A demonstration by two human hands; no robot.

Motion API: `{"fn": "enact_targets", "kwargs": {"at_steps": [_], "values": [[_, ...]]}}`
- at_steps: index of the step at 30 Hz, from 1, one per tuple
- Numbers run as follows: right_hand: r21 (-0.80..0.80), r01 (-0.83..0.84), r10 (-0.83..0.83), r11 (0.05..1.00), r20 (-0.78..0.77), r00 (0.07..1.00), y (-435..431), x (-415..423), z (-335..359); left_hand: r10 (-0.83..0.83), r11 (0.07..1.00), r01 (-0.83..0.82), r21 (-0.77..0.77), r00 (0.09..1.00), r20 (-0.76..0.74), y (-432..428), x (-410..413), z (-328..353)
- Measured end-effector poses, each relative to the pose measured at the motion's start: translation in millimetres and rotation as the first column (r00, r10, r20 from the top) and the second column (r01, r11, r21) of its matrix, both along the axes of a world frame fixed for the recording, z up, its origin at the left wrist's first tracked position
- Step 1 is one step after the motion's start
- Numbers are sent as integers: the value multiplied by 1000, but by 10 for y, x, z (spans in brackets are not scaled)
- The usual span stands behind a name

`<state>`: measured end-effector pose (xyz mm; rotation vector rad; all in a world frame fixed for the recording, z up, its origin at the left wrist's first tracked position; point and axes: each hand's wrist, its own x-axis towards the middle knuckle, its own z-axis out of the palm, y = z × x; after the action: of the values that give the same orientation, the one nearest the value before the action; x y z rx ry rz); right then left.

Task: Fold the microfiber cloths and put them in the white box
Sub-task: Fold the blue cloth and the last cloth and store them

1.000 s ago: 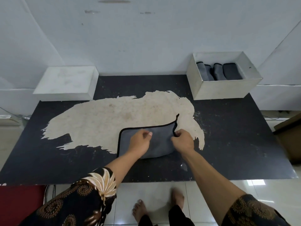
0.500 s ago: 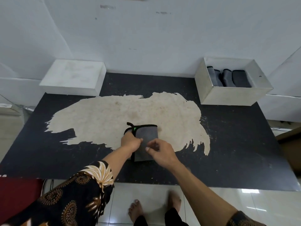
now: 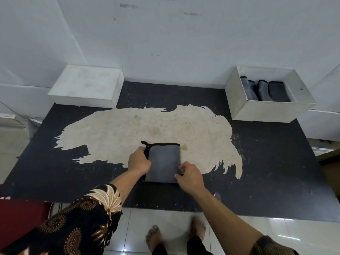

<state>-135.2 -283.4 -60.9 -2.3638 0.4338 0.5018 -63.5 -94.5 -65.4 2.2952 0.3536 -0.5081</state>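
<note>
A grey microfiber cloth with black trim lies folded into a narrow upright rectangle near the table's front edge. My left hand grips its left edge, where a black loop sticks up. My right hand pinches its lower right corner. The open white box stands at the back right of the table. Inside it several folded grey cloths stand side by side.
The black table has a large worn beige patch in its middle. A closed white box sits at the back left against the wall. Tiled floor and bare feet show below the front edge. A red object is at the lower left.
The cloth was a wide rectangle a second ago. Its right half has been folded over to the left, and both hands now hold the narrower fold flat on the table.
</note>
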Motion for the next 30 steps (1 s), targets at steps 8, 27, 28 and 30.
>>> {"fn": "enact_targets", "kwargs": {"at_steps": [8,27,28,30], "values": [[-36,-52,53,998,5,999,79,-24,-10,12,1000,-15,20,992,125,88,-46,-27],[-413,-372,468,832,159,869,373,3,1,-679,664,522,535,721,139,-16,-333,-96],[-384,-435,501,814,88,861,394,7,-54,-707,615,575,539,705,53,-8,-366,-143],[-381,-517,546,767,-38,837,396,-8,-174,-722,559,624,546,690,-49,43,-423,-236]]}}
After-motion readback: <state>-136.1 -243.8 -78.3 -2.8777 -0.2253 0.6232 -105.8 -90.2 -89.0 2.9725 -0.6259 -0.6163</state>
